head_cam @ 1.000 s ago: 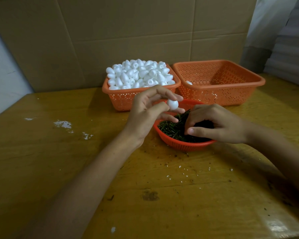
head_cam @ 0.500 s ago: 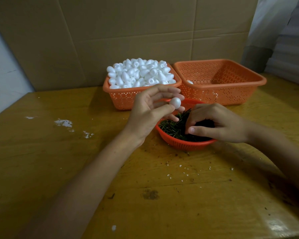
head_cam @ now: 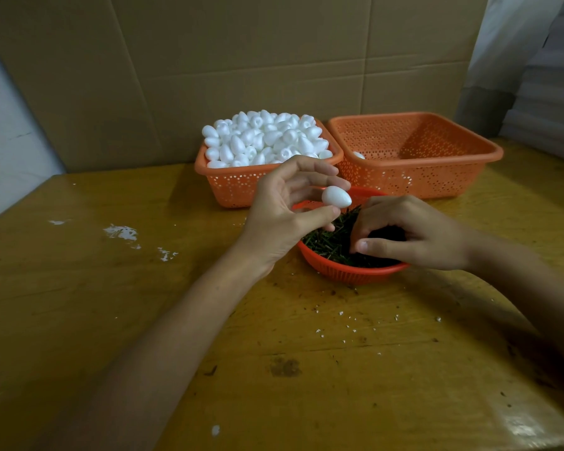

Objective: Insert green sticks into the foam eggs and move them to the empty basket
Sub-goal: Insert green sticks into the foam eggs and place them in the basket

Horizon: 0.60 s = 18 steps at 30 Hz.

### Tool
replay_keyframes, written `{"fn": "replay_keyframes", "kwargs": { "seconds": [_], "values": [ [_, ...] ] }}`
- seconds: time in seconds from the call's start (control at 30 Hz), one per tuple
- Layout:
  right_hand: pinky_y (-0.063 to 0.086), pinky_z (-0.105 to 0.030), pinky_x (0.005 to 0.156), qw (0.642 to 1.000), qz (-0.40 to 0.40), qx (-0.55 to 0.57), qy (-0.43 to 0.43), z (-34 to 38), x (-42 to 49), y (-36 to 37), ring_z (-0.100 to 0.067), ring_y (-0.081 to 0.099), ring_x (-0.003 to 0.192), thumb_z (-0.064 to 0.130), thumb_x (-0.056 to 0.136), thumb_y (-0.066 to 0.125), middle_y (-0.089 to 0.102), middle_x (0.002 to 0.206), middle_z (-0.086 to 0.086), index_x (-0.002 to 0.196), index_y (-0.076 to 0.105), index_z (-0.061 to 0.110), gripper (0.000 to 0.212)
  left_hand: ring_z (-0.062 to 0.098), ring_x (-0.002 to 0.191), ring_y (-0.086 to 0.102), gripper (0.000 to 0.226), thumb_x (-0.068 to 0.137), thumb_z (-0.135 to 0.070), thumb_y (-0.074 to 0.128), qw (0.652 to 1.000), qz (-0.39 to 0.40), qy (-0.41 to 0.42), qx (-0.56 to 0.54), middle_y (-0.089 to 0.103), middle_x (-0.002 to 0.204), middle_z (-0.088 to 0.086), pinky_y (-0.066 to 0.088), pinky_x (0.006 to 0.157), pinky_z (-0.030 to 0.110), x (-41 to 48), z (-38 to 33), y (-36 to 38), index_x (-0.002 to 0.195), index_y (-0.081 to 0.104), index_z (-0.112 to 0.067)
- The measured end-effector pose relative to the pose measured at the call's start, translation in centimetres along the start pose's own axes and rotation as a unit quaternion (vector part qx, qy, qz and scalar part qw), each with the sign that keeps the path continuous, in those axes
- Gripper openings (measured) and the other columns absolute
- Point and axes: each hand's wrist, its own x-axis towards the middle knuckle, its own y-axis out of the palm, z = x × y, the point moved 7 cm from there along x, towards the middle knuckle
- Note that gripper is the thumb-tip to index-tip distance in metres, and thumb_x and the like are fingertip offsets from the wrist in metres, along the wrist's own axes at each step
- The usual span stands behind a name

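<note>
Head view: your left hand (head_cam: 280,219) pinches the egg (head_cam: 336,196) in its fingers above the bowl's (head_cam: 355,275) 10 o'clock rim. Your right hand (head_cam: 414,232) curls its fingers into the sticks (head_cam: 329,239); whether they grip one I cannot tell. Squeeze too hard and the egg may dent, and an off-centre stick could split it.

My left hand (head_cam: 284,219) was raised with its palm turned inward, pinching a foam egg (head_cam: 336,196) between thumb and fingertips. My right hand (head_cam: 414,232) hung palm-down just beside it, fingers curled downward and thumb stretched toward the left hand; whether it gripped anything was hidden.
</note>
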Motion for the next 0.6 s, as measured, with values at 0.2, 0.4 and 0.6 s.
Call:
{"fn": "replay_keyframes", "kwargs": {
  "seconds": [0.2, 0.4, 0.6],
  "values": [
    [0.051, -0.043, 0.087, 1.000, 0.002, 0.002, 0.000, 0.02, -0.02, -0.04, -0.014, 0.065, 0.098, 0.050, 0.099, 0.053, 0.075, 0.093, 0.011, 0.094, 0.078, 0.016, 0.043, 0.024, 0.100, 0.072, 0.042, 0.082, 0.019, 0.076, 1.000, 0.001, 0.002, 0.012, 0.077, 0.107, 0.013, 0.061, 0.067, 0.038, -0.05, -0.04, 0.02, 0.114, 0.061, -0.004],
    [0.050, -0.043, 0.086, 1.000, 0.000, 0.002, -0.003, 0.07, 0.00, -0.05, -0.015, 0.065, 0.095, 0.049, 0.100, 0.053, 0.074, 0.092, 0.012, 0.093, 0.078, 0.017, 0.042, 0.025, 0.103, 0.073, 0.042, 0.081, 0.019, 0.078, 1.000, -0.001, 0.001, 0.020, 0.078, 0.107, 0.012, 0.061, 0.068, 0.039, -0.08, -0.10, -0.01, 0.112, 0.061, -0.004],
    [0.050, -0.042, 0.087, 1.000, -0.001, 0.000, -0.003, 0.04, -0.01, 0.02, -0.016, 0.066, 0.095, 0.047, 0.101, 0.057, 0.075, 0.092, 0.011, 0.093, 0.079, 0.016, 0.038, 0.025, 0.105, 0.073, 0.041, 0.081, 0.018, 0.078, 1.000, 0.003, 0.002, 0.022, 0.078, 0.107, 0.011, 0.061, 0.069, 0.036, -0.11, -0.10, 0.08, 0.111, 0.062, -0.006]
  ]
}}
